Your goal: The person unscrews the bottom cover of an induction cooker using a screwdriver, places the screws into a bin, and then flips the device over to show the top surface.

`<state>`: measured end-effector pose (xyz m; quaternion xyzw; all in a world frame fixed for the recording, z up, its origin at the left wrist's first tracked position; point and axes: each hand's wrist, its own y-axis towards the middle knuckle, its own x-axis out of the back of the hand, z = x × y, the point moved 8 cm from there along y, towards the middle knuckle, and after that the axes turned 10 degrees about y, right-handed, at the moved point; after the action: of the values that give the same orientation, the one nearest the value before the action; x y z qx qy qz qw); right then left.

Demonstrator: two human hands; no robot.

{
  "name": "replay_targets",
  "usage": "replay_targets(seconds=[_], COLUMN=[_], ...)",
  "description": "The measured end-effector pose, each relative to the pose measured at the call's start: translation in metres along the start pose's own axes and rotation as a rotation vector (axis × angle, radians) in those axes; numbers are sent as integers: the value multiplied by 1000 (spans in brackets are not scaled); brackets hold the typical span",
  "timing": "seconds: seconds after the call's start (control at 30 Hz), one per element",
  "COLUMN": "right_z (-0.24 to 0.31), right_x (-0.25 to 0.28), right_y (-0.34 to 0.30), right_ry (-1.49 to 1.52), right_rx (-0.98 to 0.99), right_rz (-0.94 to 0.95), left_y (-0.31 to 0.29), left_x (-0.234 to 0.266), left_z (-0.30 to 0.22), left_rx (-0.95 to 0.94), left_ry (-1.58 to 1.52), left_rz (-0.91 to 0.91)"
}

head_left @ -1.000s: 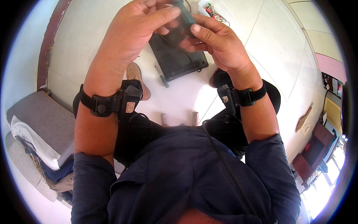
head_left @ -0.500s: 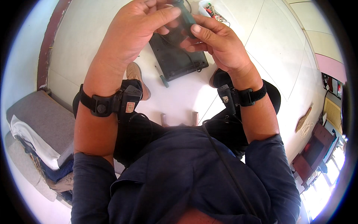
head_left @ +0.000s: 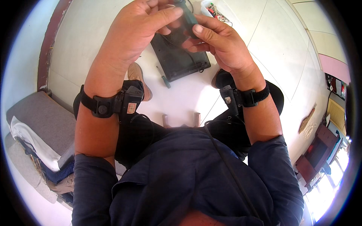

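Note:
High in the view, at the upper edge, my two hands are raised over a black laptop-like panel lying on the floor. A dark green tool handle (head_left: pixel 190 22) slants between them; its top is cut off, so its exact kind does not show. My right hand (head_left: pixel 222 39) pinches the handle's lower end between thumb and fingers. The thumb of my left hand (head_left: pixel 145 17) presses against its upper part, fingers curled behind. Below them, the black laptop-like panel (head_left: pixel 177 66) has vent holes and a black cable across it. A green-handled screwdriver (head_left: pixel 166 81) lies left of the panel.
Beyond my right hand stands a white plastic box (head_left: pixel 226 9) with small red and metal parts. My shoe (head_left: pixel 136 75) is left of the panel. At the left is a grey cushioned seat (head_left: pixel 41 120) with cloths; a dark red cabinet (head_left: pixel 318 150) stands far right.

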<state>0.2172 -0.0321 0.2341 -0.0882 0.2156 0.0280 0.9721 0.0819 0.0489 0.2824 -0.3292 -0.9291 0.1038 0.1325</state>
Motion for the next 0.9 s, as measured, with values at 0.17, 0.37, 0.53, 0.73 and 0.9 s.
replay_targets(seconds=[0.17,0.37,0.53,0.73,0.9], right_z=[0,-1,-1,-1,0], right_x=[1,1,1,0,0], right_y=[0,0,1,1,1], right_ry=[7,8,17,3,-1], right_rx=[-2,-4,-2,3,4], right_rz=[-1,1,3,7,3], left_y=[0,0,0,3,5], left_x=[0,0,0,6,8], left_z=[-1,-1,0,9,13], left_rx=[34,18,9,-136,-198], left_ry=[16,9,14,53,71], left_rz=[-9,-5,5,25,34])
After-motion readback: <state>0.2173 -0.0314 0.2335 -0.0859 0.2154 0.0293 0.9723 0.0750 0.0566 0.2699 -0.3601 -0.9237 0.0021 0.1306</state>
